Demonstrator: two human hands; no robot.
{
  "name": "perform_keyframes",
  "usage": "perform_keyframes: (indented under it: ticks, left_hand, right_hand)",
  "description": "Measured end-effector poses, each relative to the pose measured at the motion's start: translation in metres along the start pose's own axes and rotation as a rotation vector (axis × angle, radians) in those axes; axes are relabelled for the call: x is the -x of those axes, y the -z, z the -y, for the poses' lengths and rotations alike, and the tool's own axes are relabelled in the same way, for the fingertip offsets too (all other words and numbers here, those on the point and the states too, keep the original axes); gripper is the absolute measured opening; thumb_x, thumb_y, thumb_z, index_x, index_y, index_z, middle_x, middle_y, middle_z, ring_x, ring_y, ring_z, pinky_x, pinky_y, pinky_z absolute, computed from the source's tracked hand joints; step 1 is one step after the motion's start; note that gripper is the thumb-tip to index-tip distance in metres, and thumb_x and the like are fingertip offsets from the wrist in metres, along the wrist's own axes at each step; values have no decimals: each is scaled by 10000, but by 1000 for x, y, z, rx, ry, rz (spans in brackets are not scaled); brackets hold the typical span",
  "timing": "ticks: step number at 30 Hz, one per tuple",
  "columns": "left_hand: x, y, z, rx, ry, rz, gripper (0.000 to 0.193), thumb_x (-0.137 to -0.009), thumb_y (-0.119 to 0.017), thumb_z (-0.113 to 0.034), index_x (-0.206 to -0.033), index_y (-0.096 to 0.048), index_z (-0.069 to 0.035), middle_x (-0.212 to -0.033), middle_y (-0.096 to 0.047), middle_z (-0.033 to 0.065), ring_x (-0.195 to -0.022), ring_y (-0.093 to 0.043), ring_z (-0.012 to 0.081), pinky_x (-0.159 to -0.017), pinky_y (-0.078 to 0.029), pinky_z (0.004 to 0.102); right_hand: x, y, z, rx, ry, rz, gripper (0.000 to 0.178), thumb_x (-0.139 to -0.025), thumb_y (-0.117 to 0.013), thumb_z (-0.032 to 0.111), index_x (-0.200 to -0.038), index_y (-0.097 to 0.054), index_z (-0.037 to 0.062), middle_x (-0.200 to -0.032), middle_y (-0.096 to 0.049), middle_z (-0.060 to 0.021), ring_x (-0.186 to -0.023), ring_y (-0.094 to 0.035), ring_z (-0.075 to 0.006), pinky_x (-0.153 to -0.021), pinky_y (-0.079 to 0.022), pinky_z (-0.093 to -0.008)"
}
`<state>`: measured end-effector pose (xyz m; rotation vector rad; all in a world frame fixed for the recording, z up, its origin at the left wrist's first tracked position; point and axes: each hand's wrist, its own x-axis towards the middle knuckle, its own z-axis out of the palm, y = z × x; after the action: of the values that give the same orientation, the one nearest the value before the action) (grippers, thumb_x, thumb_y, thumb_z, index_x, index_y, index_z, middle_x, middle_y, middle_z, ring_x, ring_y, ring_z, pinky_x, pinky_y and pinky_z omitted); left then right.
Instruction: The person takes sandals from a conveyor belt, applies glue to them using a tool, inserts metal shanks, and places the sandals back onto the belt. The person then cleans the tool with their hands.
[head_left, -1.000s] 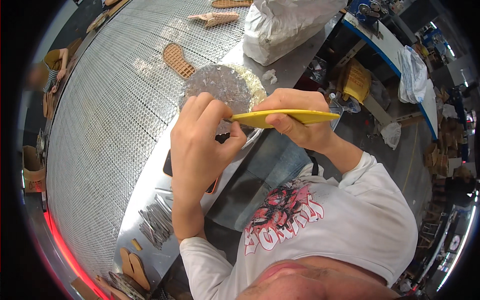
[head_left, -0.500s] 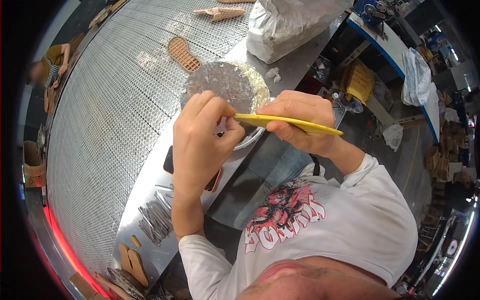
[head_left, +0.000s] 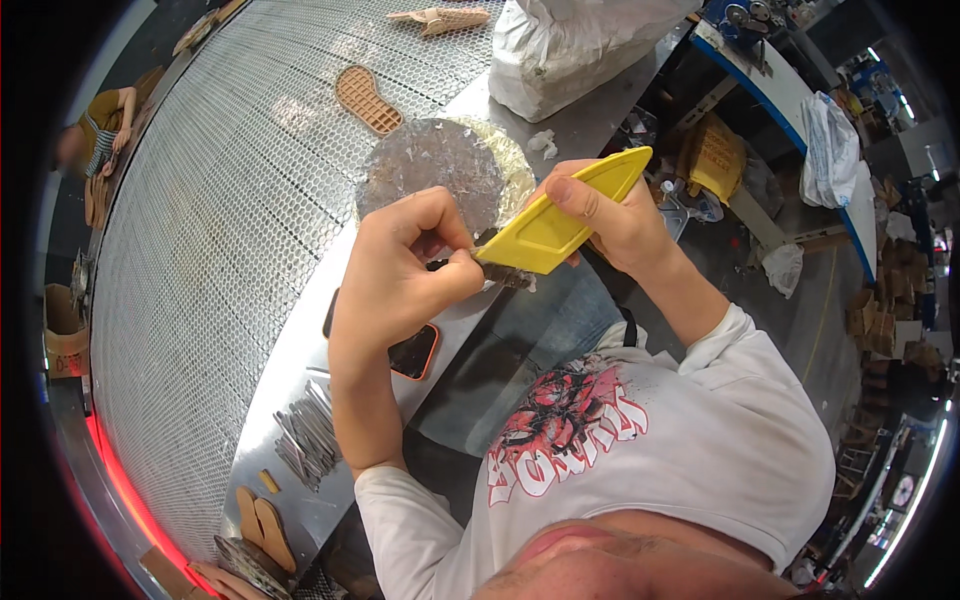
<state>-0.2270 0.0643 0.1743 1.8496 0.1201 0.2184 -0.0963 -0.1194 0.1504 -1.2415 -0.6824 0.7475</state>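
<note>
My right hand (head_left: 622, 222) grips a yellow plastic scraper (head_left: 545, 237), a flat blade with a raised outline on its face, thumb lying across it. The scraper is tilted so its broad face shows. My left hand (head_left: 415, 255) is closed in a pinch at the scraper's left corner; whether a small scrap sits between the fingertips is too small to tell. Just beyond both hands stands a round tub with a grey-brown disc (head_left: 430, 170) on top, spotted with whitish flakes. Crinkled pale yellow residue (head_left: 515, 165) lines its right side.
A metal-mesh conveyor (head_left: 230, 200) runs along the left, carrying a tan shoe sole (head_left: 368, 100). A phone with an orange edge (head_left: 415, 352) and several thin metal strips (head_left: 308, 435) lie on the steel ledge. A big white sack (head_left: 570, 60) stands at the back. Another person (head_left: 108, 130) works far left.
The scraper has turned from edge-on to showing its broad face, its right end now raised. My left hand has shifted slightly left and down, still at the scraper's corner.
</note>
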Motion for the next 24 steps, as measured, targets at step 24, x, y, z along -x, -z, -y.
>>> perform_keyframes:
  ticks: [24]
  left_hand:
    - [8, -15, 5, -164, -282, -22, 129, -595, -578, 37, -669, -478, 2, -651, -439, 65, -601, -454, 163, -542, -372, 270]
  right_hand:
    - [-1, -18, -18, 289, 299, -349, 236, -905, -615, 211, -880, -654, -20, -704, -639, -34, -634, -615, -73, -518, -492, -211]
